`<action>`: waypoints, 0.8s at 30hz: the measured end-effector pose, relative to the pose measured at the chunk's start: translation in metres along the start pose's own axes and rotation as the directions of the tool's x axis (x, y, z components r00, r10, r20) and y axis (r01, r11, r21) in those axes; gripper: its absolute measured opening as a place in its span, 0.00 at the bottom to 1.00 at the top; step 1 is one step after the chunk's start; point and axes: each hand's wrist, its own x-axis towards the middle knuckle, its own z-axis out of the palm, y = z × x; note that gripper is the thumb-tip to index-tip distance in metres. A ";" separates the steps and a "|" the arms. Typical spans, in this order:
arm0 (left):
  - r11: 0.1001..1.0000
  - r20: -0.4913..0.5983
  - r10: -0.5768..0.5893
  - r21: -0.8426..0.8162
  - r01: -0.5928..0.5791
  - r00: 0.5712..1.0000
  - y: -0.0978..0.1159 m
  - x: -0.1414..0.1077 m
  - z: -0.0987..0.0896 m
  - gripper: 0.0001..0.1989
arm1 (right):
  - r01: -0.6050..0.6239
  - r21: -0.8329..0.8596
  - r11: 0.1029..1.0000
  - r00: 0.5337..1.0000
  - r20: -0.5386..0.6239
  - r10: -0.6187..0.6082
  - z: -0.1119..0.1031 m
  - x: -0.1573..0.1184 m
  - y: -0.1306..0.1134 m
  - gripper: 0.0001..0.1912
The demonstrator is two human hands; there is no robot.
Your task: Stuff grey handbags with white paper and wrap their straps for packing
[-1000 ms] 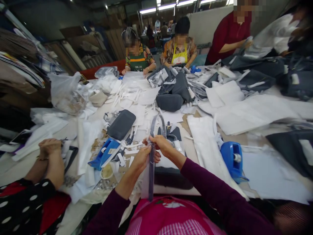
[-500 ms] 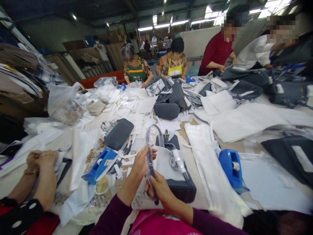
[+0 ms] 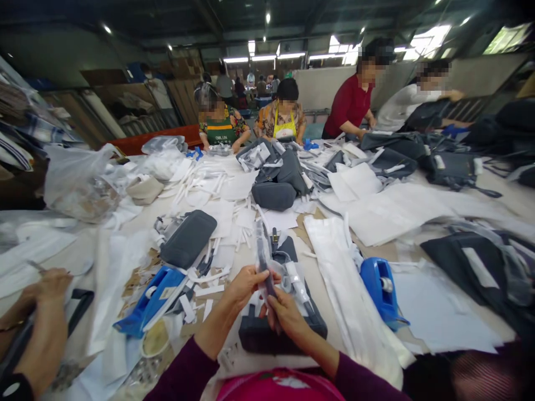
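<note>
Both hands hold a dark strap (image 3: 262,248) with clear plastic film around it, standing up over a dark grey handbag (image 3: 280,337). My left hand (image 3: 246,287) pinches the strap at its middle. Lower down, the fingers of my right hand (image 3: 289,314) are closed on the same strap, hiding part of its end. The handbag lies on the table right before me, partly covered by my hands. On it rest a white-wrapped piece (image 3: 297,283) and a flap with a small gold buckle (image 3: 275,236).
Blue tape dispensers stand to the left (image 3: 152,298) and right (image 3: 380,289). Another dark bag (image 3: 189,238) lies beyond the left one. A long white padding strip (image 3: 334,278) runs along the right. A co-worker's hands (image 3: 52,284) work at far left; several people stand or sit opposite.
The strap's curved loop has straightened into a narrower upright shape. My hands have come closer together along it. The whole view has turned slightly to the right.
</note>
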 end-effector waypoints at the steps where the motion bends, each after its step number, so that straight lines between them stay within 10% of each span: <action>1: 0.999 -0.045 0.039 -0.003 -0.039 0.998 -0.003 0.000 0.000 0.17 | 0.043 -0.048 0.998 0.998 -0.046 -0.045 -0.003 0.001 -0.004 0.19; 5: 0.964 -0.270 0.239 -0.050 -0.261 0.933 0.003 0.005 -0.008 0.17 | 0.209 -0.265 0.941 0.913 -0.293 -0.285 -0.011 -0.004 -0.017 0.14; 8: 0.939 -0.327 0.314 -0.035 -0.343 0.891 0.008 0.003 -0.010 0.17 | -0.034 0.007 0.999 0.984 -0.174 0.035 -0.012 -0.003 -0.020 0.23; 13: 0.952 -0.244 0.305 0.051 -0.302 0.920 -0.004 -0.015 0.000 0.16 | -0.438 0.378 0.816 0.896 0.102 0.433 -0.014 0.030 -0.027 0.29; 20: 0.970 -0.262 0.218 -0.050 -0.239 0.940 -0.007 -0.028 0.002 0.25 | -0.224 -0.028 0.974 0.974 -0.027 0.224 -0.013 0.050 -0.038 0.05; 24: 0.964 -0.297 0.166 -0.154 -0.219 0.940 -0.001 -0.029 0.001 0.26 | 0.067 -0.457 0.887 0.997 0.067 -0.041 -0.011 0.043 -0.039 0.08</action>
